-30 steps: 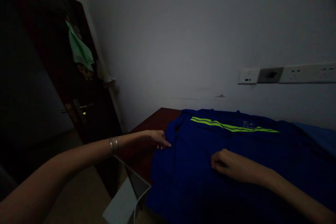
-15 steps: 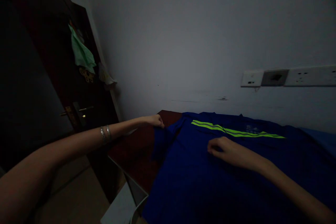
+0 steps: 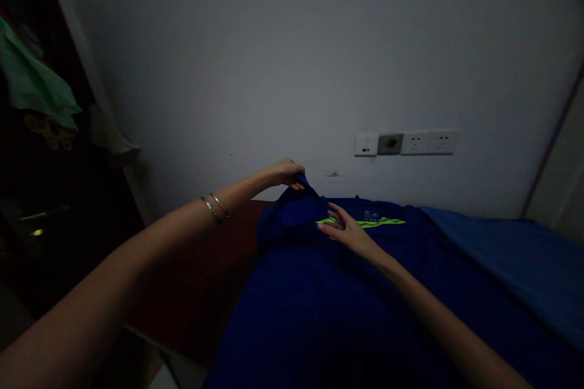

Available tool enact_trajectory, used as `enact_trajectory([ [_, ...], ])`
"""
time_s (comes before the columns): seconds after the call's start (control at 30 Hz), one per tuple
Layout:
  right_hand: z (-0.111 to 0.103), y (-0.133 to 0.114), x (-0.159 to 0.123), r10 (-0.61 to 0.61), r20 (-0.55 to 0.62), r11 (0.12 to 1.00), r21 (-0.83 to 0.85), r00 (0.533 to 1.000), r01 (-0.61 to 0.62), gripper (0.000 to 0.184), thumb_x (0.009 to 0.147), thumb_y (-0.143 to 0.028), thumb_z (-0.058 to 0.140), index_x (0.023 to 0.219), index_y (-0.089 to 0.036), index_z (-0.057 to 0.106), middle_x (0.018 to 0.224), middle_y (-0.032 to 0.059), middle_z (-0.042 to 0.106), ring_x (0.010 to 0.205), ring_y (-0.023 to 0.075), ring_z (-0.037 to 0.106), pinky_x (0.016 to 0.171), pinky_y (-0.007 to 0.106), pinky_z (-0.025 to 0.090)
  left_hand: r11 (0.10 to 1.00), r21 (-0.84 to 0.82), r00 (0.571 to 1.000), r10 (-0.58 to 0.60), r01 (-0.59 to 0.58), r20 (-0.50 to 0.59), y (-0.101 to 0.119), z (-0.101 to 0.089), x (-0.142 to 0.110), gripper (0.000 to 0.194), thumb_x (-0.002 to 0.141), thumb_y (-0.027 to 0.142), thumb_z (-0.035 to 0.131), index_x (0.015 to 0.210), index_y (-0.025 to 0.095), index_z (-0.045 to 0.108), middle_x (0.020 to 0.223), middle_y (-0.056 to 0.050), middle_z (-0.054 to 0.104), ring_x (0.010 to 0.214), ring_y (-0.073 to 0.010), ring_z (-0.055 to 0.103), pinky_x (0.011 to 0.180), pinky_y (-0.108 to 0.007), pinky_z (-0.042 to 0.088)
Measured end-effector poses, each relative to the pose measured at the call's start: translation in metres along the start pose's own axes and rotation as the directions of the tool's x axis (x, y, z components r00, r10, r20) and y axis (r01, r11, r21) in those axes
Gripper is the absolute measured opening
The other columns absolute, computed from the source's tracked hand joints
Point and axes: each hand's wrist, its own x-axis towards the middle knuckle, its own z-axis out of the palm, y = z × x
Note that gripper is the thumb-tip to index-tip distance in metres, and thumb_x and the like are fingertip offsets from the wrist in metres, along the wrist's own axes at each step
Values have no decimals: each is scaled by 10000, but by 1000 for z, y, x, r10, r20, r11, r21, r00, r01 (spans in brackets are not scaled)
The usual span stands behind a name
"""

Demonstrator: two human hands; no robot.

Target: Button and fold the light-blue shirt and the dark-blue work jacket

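Observation:
A dark blue shirt [image 3: 292, 298] with a yellow-green reflective stripe [image 3: 381, 222] across it lies spread over a dark red-brown tabletop [image 3: 196, 279]. My left hand [image 3: 289, 172], with bangles on its wrist, is closed on the shirt's sleeve and holds it raised near the wall. Just right of it and lower, my right hand [image 3: 344, 228] hovers over the stripe, fingers apart and curved, with nothing in them. Part of the stripe is hidden behind this hand and the lifted cloth.
Behind the table rises a pale wall [image 3: 246, 61] with a row of sockets [image 3: 415, 143]. A lighter blue cloth [image 3: 511, 255] lies to the right. On the left, a green cloth [image 3: 36, 79] hangs on a dark door [image 3: 73, 213].
My left hand has lifted the sleeve up and inward, folding it toward the stripe. My right hand has moved up and left, and its fingers have spread. The view has turned right.

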Motion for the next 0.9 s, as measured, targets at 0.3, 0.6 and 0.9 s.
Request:
enact_trajectory([
  [0.3, -44, 18, 23, 36, -203, 989, 146, 979, -6, 547, 559, -294, 718, 1070, -157, 579, 934, 78, 675, 757, 213, 651, 621, 337, 552, 992, -123, 993, 33, -19, 111, 7, 64, 36, 244, 803, 164, 469, 989, 22, 539, 731, -132, 669, 609, -145, 647, 608, -243, 532],
  [0.6, -47, 38, 32, 76, -159, 970, 239, 984, -36, 243, 514, -252, 733, 718, -164, 634, 698, 22, 700, 647, 206, 657, 593, 314, 551, 891, 411, 863, 354, -194, -360, 56, 34, 65, 257, 802, 266, 478, 830, 50, 615, 826, -178, 680, 781, -203, 666, 723, -287, 494],
  [0.9, -42, 53, 32, 264, -165, 876, 453, 950, -165, 128, 593, -93, 671, 698, -154, 631, 665, 5, 687, 607, 138, 646, 563, 235, 558, 848, 168, 741, 523, -503, -420, 24, 116, 33, 218, 755, 217, 492, 807, 102, 669, 722, -81, 683, 632, -139, 635, 591, -216, 464],
])
